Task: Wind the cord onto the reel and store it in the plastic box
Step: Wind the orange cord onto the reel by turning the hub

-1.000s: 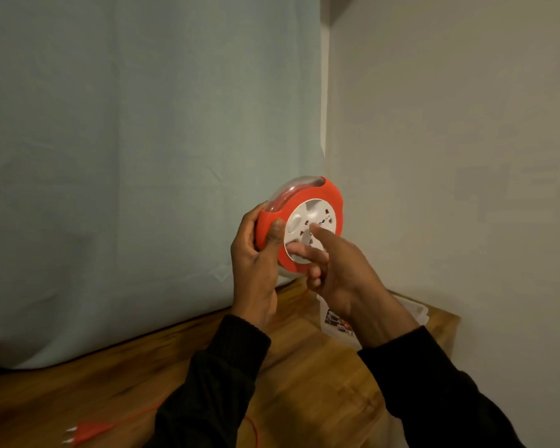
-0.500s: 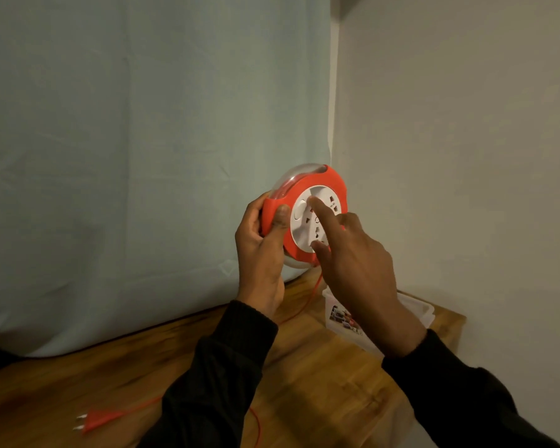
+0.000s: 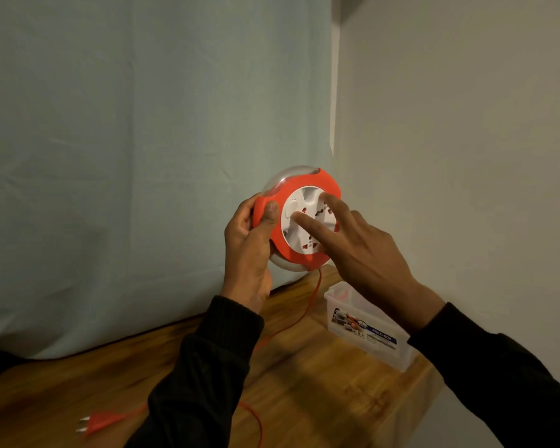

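Observation:
I hold a round orange reel (image 3: pixel 280 245) with a white socket face and a clear back up in front of me. My left hand (image 3: pixel 248 244) grips its left rim, thumb on the front. My right hand (image 3: pixel 358 250) is spread, with two fingertips pressed on the white face. An orange cord (image 3: pixel 299 313) hangs from the reel's bottom down to the wooden table (image 3: pixel 320 383) and passes behind my left sleeve. Its orange plug (image 3: pixel 99 423) lies at the lower left. A clear plastic box (image 3: pixel 366 328) with a printed label stands on the table, below my right wrist.
A pale blue cloth (image 3: pixel 126 156) hangs behind the table. A beige wall (image 3: pixel 466 140) closes the right side, next to the table's right edge (image 3: pixel 430 392). Both forearms wear black sleeves.
My right fingertips have swept round the white face from its lower part to the upper left. The plug has slid right along the table, and the view has dropped a little.

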